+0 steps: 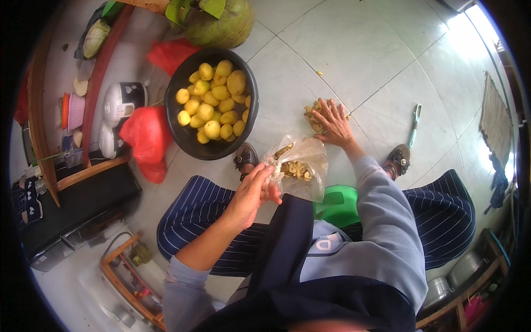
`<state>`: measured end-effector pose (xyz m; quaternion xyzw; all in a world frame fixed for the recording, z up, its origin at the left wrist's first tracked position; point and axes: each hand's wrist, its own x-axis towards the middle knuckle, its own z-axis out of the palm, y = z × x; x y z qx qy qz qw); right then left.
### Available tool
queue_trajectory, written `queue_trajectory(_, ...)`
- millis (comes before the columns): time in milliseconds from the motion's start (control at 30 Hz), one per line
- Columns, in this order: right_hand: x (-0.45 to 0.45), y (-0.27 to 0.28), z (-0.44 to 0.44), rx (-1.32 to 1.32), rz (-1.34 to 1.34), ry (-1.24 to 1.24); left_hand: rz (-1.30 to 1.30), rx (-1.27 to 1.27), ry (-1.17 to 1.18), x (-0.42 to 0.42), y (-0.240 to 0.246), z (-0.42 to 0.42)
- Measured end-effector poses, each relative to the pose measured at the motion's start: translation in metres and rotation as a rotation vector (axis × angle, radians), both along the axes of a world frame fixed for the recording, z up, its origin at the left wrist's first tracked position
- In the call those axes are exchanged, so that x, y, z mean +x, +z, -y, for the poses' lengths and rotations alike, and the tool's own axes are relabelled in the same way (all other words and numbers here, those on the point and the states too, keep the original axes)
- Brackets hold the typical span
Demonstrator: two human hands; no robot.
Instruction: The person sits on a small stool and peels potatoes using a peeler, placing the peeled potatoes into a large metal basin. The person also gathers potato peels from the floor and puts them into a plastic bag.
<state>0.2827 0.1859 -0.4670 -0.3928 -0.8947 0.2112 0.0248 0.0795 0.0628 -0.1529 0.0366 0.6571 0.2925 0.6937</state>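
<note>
My left hand (253,193) grips the gathered edge of a clear plastic bag (317,166), which hangs with its mouth towards the floor ahead. Inside the bag lie brownish-yellow peelings (296,169). With fingers spread, my right hand (335,124) rests on a small heap of peelings (312,113) on the tiles, just beyond the bag; its palm side is hidden. To the left, a round black basin (172,120) holds several peeled yellow potatoes (205,111). A peeler (415,126) with a pale green handle lies on the floor at the right.
Red plastic bags (147,133) sit beside the basin, near a white rice cooker (118,103). A large green round fruit (224,25) stands behind it. Something green and plastic (340,205) is between my legs. A grey mat (495,120) hangs or lies at the far right.
</note>
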Motion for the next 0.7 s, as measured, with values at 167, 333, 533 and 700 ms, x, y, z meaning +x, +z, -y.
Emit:
queue_trajectory(167, -0.037, -0.004, -0.011, 0.145, 0.027, -0.065, -0.005, -0.009, -0.03, 0.001, 0.002, -0.005)
queue_trajectory(333, -0.033, -0.035, -0.024, 0.297, -0.01, -0.066, 0.048, 0.058, 0.04, -0.004, -0.004, -0.006)
queue_trajectory(533, -0.003, -0.057, -0.043, -0.185, 0.061, -0.313, 0.061, 0.075, 0.106, -0.005, -0.013, -0.001)
queue_trajectory(700, 0.01, -0.013, -0.07, -0.533, -0.402, -0.484, 0.091, 0.099, 0.066, -0.008, -0.018, -0.014)
